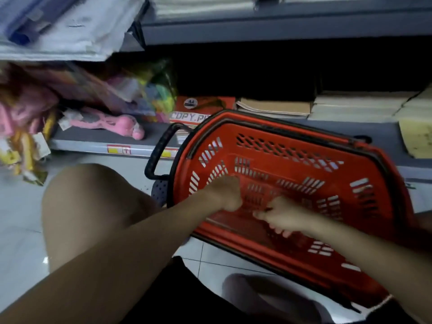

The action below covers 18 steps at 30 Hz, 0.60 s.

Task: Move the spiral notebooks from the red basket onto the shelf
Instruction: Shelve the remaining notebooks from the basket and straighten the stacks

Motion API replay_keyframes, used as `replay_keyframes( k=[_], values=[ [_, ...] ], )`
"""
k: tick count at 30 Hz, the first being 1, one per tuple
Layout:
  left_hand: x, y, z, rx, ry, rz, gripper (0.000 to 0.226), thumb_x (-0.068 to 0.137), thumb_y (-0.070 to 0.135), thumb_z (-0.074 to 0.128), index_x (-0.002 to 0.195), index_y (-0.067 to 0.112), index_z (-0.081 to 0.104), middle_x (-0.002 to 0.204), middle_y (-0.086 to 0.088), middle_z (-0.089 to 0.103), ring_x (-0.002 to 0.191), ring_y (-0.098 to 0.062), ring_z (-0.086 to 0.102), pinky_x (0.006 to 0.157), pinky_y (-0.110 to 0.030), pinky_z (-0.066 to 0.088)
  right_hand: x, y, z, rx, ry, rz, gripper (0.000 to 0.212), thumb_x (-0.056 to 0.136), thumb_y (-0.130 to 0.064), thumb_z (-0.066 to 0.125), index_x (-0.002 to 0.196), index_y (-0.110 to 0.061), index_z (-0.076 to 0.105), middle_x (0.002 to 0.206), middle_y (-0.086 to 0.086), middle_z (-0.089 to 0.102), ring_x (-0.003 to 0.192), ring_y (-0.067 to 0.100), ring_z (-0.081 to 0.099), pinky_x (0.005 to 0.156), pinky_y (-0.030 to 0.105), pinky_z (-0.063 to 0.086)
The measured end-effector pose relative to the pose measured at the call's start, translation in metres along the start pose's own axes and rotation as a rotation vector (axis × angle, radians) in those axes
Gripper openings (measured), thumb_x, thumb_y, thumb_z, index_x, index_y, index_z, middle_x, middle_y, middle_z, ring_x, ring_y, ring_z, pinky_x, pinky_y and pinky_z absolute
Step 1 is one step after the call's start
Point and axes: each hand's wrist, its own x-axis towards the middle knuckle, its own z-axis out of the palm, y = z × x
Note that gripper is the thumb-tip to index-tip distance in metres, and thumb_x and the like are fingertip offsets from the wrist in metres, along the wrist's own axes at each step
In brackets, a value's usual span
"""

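One red basket (287,183) sits on the tiled floor (21,225), tilted toward the camera, its far rim up against the low shelf (98,140). One black handle (159,153) sticks out at its left end.

Two hands are inside the basket, near its bottom. Left hand (225,194) has fingers curled into a fist; whether it grips anything, cannot tell. Right hand (284,215) also has curled fingers, with a thin dark edge showing at the thumb; what it pinches is too blurred to tell. No spiral notebook can be made out for certain inside the basket; motion blur there.

One bare knee (93,206) is at near left, just beside the basket.

On the low shelf, left to right: one pink toy (109,123), one bag of coloured bits (156,94), one red copy-paper pack (198,108) just behind the basket, then a brown-covered stack (278,107) and pale paper stacks (357,105) at far right; stack count roughly three, edges unclear. One yellowish pad (416,136) at the right edge.

Upper shelf (280,29) holds white paper piles. Packaged goods (25,106) hang at far left.
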Motion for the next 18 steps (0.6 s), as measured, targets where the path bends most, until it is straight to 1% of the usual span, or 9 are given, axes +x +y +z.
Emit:
replay_keyframes(
  k=[2,5,6,9,10,12,15,17,18],
  values=[
    [0.004,-0.004,0.014,0.11,-0.149,-0.059,0.037,0.094,0.017,0.055,0.127,0.002,0.058,0.129,-0.019,0.063,0.116,-0.033,0.063,0.082,-0.029,0.047,0.003,0.01,0.014,-0.086,-0.006,0.033,0.054,0.09,-0.054,0.058,0.12,-0.009,0.062,0.103,0.012,0.072,0.082,0.025,0.07,0.067,0.033,0.06],
    [0.011,-0.011,0.023,0.167,-0.33,-0.126,0.036,0.096,0.015,0.051,0.127,-0.002,0.059,0.125,-0.017,0.065,0.112,-0.032,0.064,0.081,-0.032,0.048,0.003,0.027,0.027,-0.04,-0.07,0.08,0.059,0.089,-0.05,0.061,0.135,-0.013,0.056,0.132,0.008,0.061,0.114,0.023,0.06,0.091,0.025,0.047],
    [0.012,-0.013,0.026,0.188,-0.381,-0.137,0.035,0.097,0.017,0.051,0.125,-0.001,0.061,0.126,-0.016,0.064,0.113,-0.032,0.063,0.085,-0.034,0.048,0.002,0.029,0.029,0.008,-0.099,0.091,0.061,0.084,-0.051,0.064,0.133,-0.015,0.057,0.132,0.006,0.061,0.117,0.023,0.059,0.096,0.026,0.045],
    [0.016,-0.017,0.033,0.219,-0.456,-0.187,0.035,0.099,0.023,0.051,0.124,0.001,0.062,0.129,-0.017,0.063,0.115,-0.033,0.061,0.091,-0.036,0.048,0.015,0.04,0.04,0.183,-0.109,0.079,0.091,0.05,-0.063,0.066,0.13,-0.02,0.06,0.127,0.003,0.064,0.115,0.022,0.06,0.103,0.037,0.047],
    [0.018,-0.017,0.032,0.217,-0.451,-0.196,0.035,0.099,0.024,0.052,0.124,0.001,0.063,0.128,-0.017,0.063,0.114,-0.033,0.062,0.091,-0.037,0.049,0.023,0.044,0.042,0.231,-0.092,0.092,0.091,0.047,-0.061,0.068,0.128,-0.019,0.06,0.126,0.003,0.064,0.115,0.023,0.06,0.103,0.038,0.047],
    [0.023,-0.023,0.032,0.175,-0.442,-0.221,0.035,0.098,0.025,0.054,0.123,0.003,0.063,0.122,-0.016,0.065,0.107,-0.032,0.064,0.088,-0.036,0.051,0.022,0.041,0.038,0.288,-0.044,0.131,0.07,0.06,-0.043,0.077,0.122,-0.015,0.062,0.12,0.007,0.065,0.111,0.025,0.061,0.097,0.036,0.05],
    [0.024,-0.029,0.03,-0.008,-0.398,-0.314,0.033,0.097,0.017,0.052,0.124,0.002,0.062,0.109,-0.013,0.067,0.093,-0.027,0.068,0.072,-0.031,0.054,0.016,0.036,0.032,0.408,0.006,0.185,0.032,0.076,-0.018,0.079,0.102,-0.012,0.062,0.102,0.008,0.065,0.094,0.023,0.062,0.072,0.027,0.05],
    [0.023,-0.033,0.026,-0.082,-0.333,-0.351,0.033,0.099,0.013,0.045,0.125,-0.002,0.058,0.119,-0.019,0.064,0.102,-0.032,0.067,0.08,-0.037,0.056,0.014,0.034,0.027,0.531,-0.057,0.225,0.011,0.085,-0.006,0.071,0.086,-0.008,0.06,0.086,0.01,0.063,0.079,0.023,0.06,0.068,0.028,0.048],
    [0.022,-0.034,0.025,-0.129,-0.295,-0.366,0.033,0.1,0.015,0.045,0.125,-0.002,0.057,0.121,-0.02,0.062,0.1,-0.031,0.066,0.084,-0.039,0.056,0.01,0.031,0.024,0.587,-0.114,0.256,0.013,0.09,-0.001,0.065,0.08,-0.007,0.058,0.079,0.01,0.059,0.071,0.021,0.057,0.065,0.028,0.046]
  ],
)
